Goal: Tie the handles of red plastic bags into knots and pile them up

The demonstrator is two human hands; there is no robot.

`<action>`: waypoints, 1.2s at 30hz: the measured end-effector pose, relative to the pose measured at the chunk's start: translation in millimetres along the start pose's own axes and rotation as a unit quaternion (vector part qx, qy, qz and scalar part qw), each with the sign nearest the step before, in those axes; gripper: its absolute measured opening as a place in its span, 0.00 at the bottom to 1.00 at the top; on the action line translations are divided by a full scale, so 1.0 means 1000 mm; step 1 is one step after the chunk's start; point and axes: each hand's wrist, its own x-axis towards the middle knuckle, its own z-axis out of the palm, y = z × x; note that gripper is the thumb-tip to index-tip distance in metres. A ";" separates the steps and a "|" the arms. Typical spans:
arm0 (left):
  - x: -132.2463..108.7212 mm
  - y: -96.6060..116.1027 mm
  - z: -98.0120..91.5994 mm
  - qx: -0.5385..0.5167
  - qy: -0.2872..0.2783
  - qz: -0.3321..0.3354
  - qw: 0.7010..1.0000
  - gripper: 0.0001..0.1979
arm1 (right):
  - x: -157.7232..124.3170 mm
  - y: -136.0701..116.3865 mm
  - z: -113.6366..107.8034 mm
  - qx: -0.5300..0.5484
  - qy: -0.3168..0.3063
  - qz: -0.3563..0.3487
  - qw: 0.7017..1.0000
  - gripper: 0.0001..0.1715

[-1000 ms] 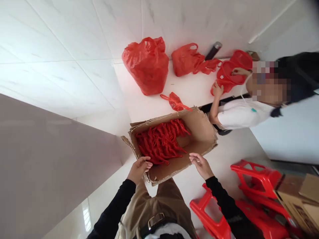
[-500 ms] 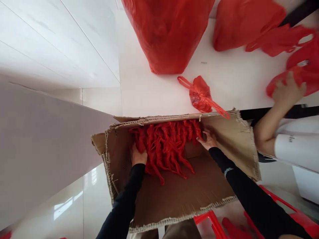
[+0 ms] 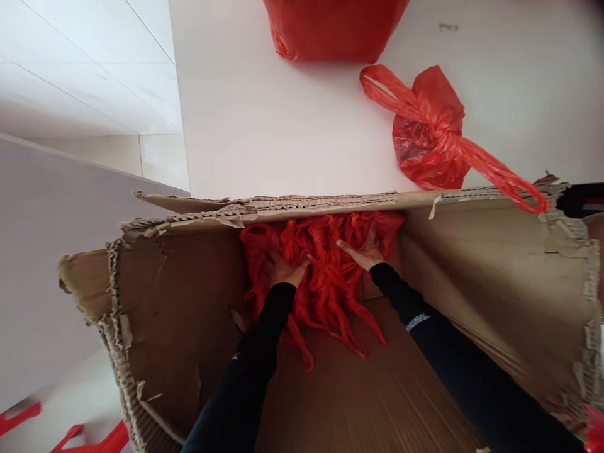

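Several knotted red plastic bags are packed in rows along the far wall of a deep cardboard box, their twisted handles trailing toward me. My left hand rests on the bags at the left, thumb spread to the right, its other fingers partly hidden among the red plastic. Over the right part of the rows lies my right hand, open, with thumb and fingers apart against the bags. Neither hand is closed round a bag.
A single tied red bag lies on the white table just beyond the box, one handle loop hanging over the rim. Farther back stands a large full red bag. Red plastic pieces show on the floor at lower left.
My view has come closer to the box. Both hands have moved inward from the ends of the bag rows onto their tops. The co-worker's arm has left the view.
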 end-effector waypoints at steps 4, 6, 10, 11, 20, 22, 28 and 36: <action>-0.006 0.017 0.030 0.070 0.041 0.001 0.997 0.57 | -0.005 -0.008 0.023 -0.001 0.032 -0.009 0.999 0.79; -0.005 0.025 0.043 0.094 0.050 0.002 0.994 0.54 | -0.006 -0.009 0.032 -0.010 0.060 -0.022 0.998 0.72; 0.003 0.034 0.053 0.141 0.077 -0.004 0.987 0.55 | 0.002 -0.003 0.035 -0.042 0.129 -0.025 0.990 0.57; 0.006 0.034 0.051 0.152 0.085 -0.006 0.985 0.55 | 0.006 0.000 0.033 -0.050 0.142 -0.025 0.988 0.56; 0.022 0.014 0.009 0.207 0.088 -0.016 0.974 0.38 | 0.033 0.025 0.003 -0.083 0.136 -0.066 0.985 0.33; 0.014 0.014 -0.003 0.211 0.090 -0.018 0.973 0.38 | 0.029 0.028 -0.006 -0.087 0.133 -0.065 0.985 0.32; -0.041 0.031 -0.051 0.196 0.089 -0.023 0.976 0.42 | -0.008 0.027 -0.047 -0.071 0.138 -0.038 0.987 0.19; -0.124 0.060 -0.116 0.151 0.116 0.015 0.982 0.25 | -0.087 0.024 -0.110 -0.014 0.144 -0.037 0.989 0.17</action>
